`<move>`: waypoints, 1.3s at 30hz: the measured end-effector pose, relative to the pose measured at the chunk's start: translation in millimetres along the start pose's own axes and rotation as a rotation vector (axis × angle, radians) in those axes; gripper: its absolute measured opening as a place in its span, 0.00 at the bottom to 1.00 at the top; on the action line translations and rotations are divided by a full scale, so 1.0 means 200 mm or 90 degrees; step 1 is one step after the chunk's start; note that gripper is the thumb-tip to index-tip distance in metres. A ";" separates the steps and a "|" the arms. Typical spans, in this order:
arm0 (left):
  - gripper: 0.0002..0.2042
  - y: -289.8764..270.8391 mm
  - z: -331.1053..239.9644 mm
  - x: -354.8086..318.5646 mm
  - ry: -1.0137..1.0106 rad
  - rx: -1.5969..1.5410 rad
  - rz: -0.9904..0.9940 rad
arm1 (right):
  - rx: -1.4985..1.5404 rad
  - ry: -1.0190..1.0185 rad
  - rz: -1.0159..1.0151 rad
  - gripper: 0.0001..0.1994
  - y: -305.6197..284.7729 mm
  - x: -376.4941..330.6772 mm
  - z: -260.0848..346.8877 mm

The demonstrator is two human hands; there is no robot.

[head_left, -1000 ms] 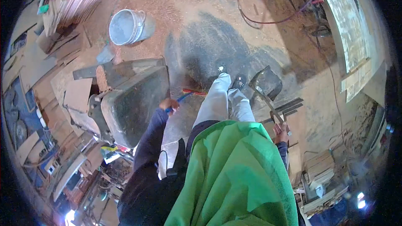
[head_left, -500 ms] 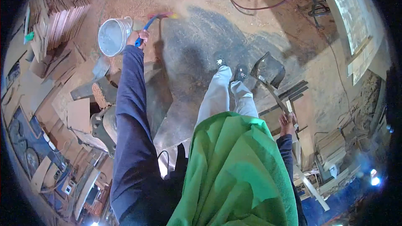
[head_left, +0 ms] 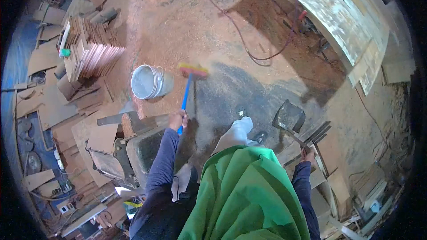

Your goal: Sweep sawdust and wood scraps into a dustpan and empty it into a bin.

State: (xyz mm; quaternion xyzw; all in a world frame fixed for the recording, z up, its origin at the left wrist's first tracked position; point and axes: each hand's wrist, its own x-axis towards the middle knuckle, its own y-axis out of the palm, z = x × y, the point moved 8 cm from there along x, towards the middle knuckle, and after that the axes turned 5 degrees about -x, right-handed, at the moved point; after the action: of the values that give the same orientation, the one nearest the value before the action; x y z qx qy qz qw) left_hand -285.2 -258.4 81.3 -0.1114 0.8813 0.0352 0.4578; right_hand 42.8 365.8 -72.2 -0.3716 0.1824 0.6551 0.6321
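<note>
My left hand (head_left: 178,120) is closed around the blue handle of a broom (head_left: 185,100). The broom's red and yellow head (head_left: 194,70) rests on the dusty floor, just right of a white bucket (head_left: 166,84). In my right hand (head_left: 307,154), low on the right, is the long handle of a dark dustpan (head_left: 290,115); its pan lies near my feet. Some fingers of that hand are hidden by the handle. A dark patch of floor (head_left: 227,91) stretches between the broom head and the dustpan, with pale sawdust around it.
Stacked thin wooden boards (head_left: 100,62) stand at the left. A dark padded seat-like object (head_left: 149,151) is beside my left arm. A reddish hose (head_left: 235,31) loops over the floor ahead, near a long pale panel (head_left: 342,22). Dark strips (head_left: 318,133) lie by the dustpan.
The view has shifted, showing more floor ahead. The broom now points forward with its head turned broadside, and my left hand is farther from the bucket. Both hands keep their holds.
</note>
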 end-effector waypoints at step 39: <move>0.07 1.31 0.31 -0.31 -0.023 0.795 0.547 | 0.702 -0.129 -0.281 0.17 -1.26 -0.57 -1.60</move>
State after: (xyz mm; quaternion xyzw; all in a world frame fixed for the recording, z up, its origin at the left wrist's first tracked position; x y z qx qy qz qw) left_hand -261.4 17.3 86.2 0.5227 0.6957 -0.2935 0.3959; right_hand 359.2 93.5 -141.8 0.0462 0.3528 0.3489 0.8670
